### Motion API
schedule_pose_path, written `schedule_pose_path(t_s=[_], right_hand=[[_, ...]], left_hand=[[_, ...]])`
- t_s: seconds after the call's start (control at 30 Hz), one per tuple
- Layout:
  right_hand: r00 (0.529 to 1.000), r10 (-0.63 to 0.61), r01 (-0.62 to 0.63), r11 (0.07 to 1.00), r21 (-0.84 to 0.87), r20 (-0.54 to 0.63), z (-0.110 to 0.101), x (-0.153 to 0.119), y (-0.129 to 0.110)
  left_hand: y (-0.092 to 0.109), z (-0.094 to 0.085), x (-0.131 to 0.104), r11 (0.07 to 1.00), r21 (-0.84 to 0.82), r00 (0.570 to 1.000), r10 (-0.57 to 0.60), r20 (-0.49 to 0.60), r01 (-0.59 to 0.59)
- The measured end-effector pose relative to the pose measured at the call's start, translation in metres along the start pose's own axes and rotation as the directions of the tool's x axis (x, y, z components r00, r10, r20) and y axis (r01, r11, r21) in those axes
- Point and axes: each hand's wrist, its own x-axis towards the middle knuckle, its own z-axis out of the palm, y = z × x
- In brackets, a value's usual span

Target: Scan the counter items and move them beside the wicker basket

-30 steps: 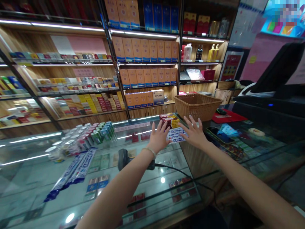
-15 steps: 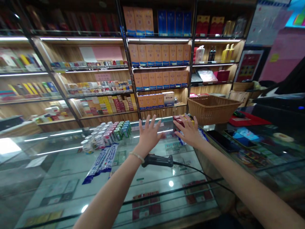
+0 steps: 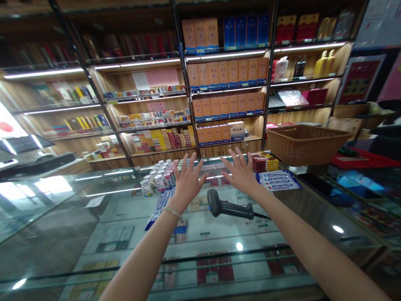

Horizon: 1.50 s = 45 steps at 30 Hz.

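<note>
My left hand [image 3: 188, 179] is held out over the glass counter [image 3: 125, 209], fingers spread and holding nothing. Level with it, my right hand [image 3: 241, 173] is also spread and bare of anything. Between and below them a black barcode scanner [image 3: 230, 207] lies on the glass with its cable running right. Left of my left hand are several small cans [image 3: 159, 177] in rows and blue-and-white packets [image 3: 159, 207], partly covered by my hand. Beside my right hand lie more blue-and-white packets [image 3: 277, 179] and a stack of red and yellow packs [image 3: 266, 162].
A brown wicker basket [image 3: 308, 146] stands at the counter's back right. Dark phones [image 3: 326, 188] lie in front of it, near a red mat [image 3: 372, 161]. Shelves with orange boxes [image 3: 224, 106] line the back wall. Under the glass are displayed packs [image 3: 214, 267].
The view has swung left, so the counter and shelves appear further right. My right hand has moved left relative to the packets, uncovering them and the stacked packs. My hands are closer together, still spread.
</note>
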Motion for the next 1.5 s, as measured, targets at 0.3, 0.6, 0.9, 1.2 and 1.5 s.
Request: schedule_pose_path(t_s=[0.3,0.6,0.9,1.2,1.5], right_hand=[[0.998,-0.013,0.014,1.0,0.017,-0.062,0.016,-0.008,-0.025],[0.999,-0.034,0.034,0.999,-0.001,-0.039,0.017,-0.018,-0.026],[0.999,-0.033,0.034,0.999,0.015,-0.043,0.013,-0.027,-0.029],[0.996,-0.072,0.074,0.997,0.036,-0.058,0.018,-0.031,-0.027],[0.995,-0.081,0.083,0.996,0.028,-0.049,0.019,-0.033,-0.029]], left_hand=[[-0.043,0.021,-0.024,0.999,0.025,0.998,-0.046,-0.052,0.047],[-0.055,0.023,-0.035,0.99,0.02,0.991,-0.136,-0.012,0.137],[-0.099,0.007,-0.049,0.918,0.054,0.907,-0.397,0.137,0.394],[-0.112,0.009,-0.059,0.939,0.13,0.816,-0.342,0.466,0.319],[-0.104,0.015,-0.06,0.968,0.123,0.76,-0.247,0.602,0.217]])
